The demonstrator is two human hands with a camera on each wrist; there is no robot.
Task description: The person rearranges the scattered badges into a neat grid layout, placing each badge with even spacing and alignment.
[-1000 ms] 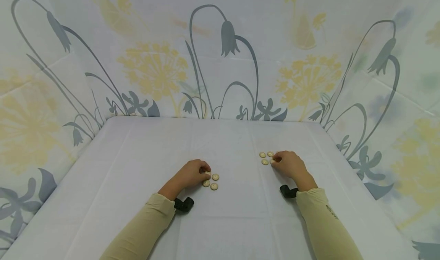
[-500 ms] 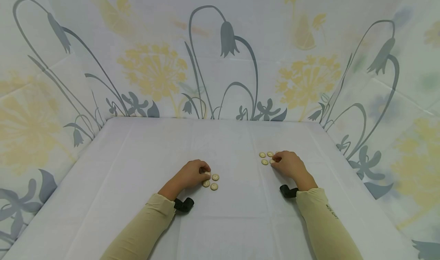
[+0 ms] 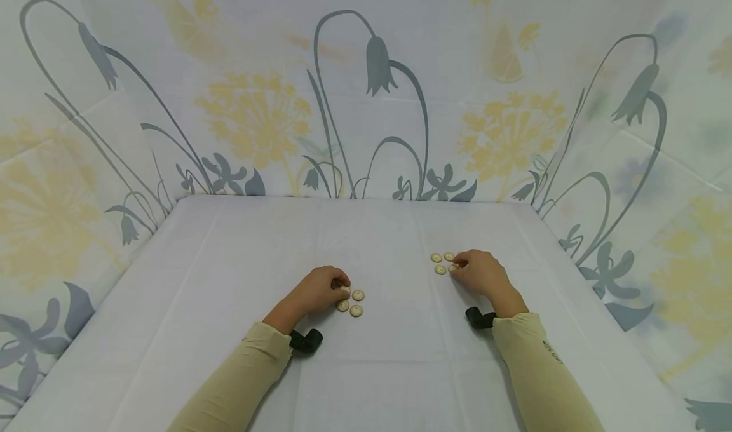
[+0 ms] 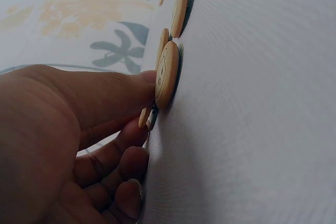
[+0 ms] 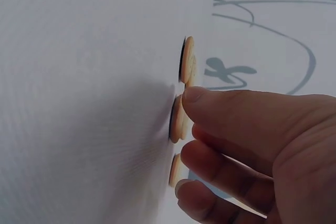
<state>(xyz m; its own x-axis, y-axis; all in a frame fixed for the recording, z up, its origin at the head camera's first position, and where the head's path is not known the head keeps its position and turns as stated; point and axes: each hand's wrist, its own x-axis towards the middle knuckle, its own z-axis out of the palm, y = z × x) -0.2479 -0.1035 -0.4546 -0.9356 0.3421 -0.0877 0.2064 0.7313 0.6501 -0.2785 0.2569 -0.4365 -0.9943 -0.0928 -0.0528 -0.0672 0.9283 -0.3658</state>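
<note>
Small round wooden discs with dark line markings lie in two groups on a white cloth. At the left group, my left hand [image 3: 321, 288] pinches a disc [image 3: 345, 288] between thumb and forefinger. Beside it lie three more, one disc close to the thumb [image 4: 167, 75]. My right hand [image 3: 481, 273] is at the right group, thumb and forefinger on the edges of a disc [image 3: 453, 268]. Another disc [image 5: 187, 60] lies just past its thumb tip, and one more disc [image 5: 176, 170] shows by the lower fingers. The right hand hides part of its group.
White cloth [image 3: 394, 356] covers the table up to a flower-printed curtain [image 3: 366, 133] at the back and sides. A black wrist mount [image 3: 306, 340] sits on the left wrist and another black mount [image 3: 480, 318] on the right.
Both hands stay almost still at their groups. A sliver of disc seen earlier behind the right hand is now hidden by it.
</note>
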